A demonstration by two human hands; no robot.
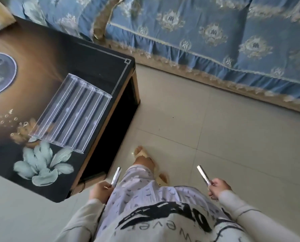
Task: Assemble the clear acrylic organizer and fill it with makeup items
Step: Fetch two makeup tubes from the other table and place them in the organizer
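**Desk:** Two silver tubes, one to a hand. What exactly is each hand doing?

**Caption writer:** The left hand has its fingers curled round a silver tube at the hip. The right hand grips a second tube out to the side. Both tubes point up and away from the body.

**Desk:** And where is the organizer?

**Caption writer:** The clear acrylic organizer stands on the dark, flower-printed table, near the table's corner and well apart from both hands. The person stands on the tiled floor beside it.

**Desk:** How far along is the job?

**Caption writer:** Assembly looks done, since the rack sits in one piece. Filling seems not to have begun, as no item can be made out in any trough. The two tubes, probably makeup items, have yet to reach the table.

**Desk:** Describe the rack.

**Caption writer:** It is a stepped stand of long, parallel troughs. The walls are transparent with bright edges, and the table's print shows through them. Faint pale spots dot the tiers, and I cannot tell whether they are reflections or fittings.
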